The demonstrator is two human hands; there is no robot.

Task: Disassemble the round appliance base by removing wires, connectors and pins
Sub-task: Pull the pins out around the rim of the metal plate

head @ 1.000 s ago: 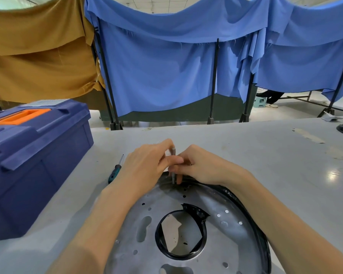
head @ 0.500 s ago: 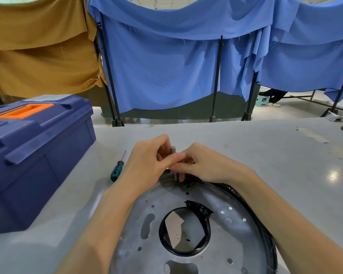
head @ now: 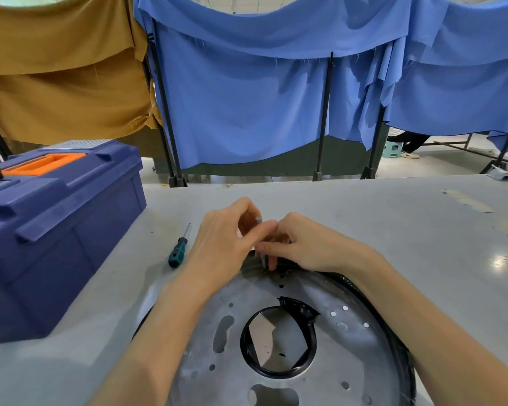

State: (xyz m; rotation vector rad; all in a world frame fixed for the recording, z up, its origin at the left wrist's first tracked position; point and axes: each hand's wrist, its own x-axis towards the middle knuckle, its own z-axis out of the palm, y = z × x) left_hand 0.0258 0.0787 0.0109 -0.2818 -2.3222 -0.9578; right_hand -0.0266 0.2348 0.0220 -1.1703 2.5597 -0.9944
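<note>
- The round appliance base [head: 349, 356] lies flat at the near edge of the table [head: 408, 235], about midway along it. Both hands work at the base's far rim.
- The left hand [head: 223, 244] has its fingers curled, with thumb and fingertips pinching a thin grey pin [head: 259, 221] near its top. The pin stands roughly upright.
- The right hand [head: 311, 244] is also curled and appears to pinch the pin's lower part, just above the rim.
- To do this well, I would draw the pin straight along its own axis. The lower hand should steady it against the base, since a sideways pull could bend or jam it.
- A small twist while lifting should free it, and the base itself needs holding down so that it does not tip.
- The screwdriver [head: 179, 252] lies on the table just left of the left hand, between the base and the blue toolbox [head: 65, 230] at the left edge. It is handy if prying is needed.
- The fingers hide the point where the pin enters the rim, so I cannot tell how it is seated.
- Whether it is truly a pin or a slim tool is hard to make out.
- The near part of the base is cut off at the bottom.
- No wires or connectors show.
</note>
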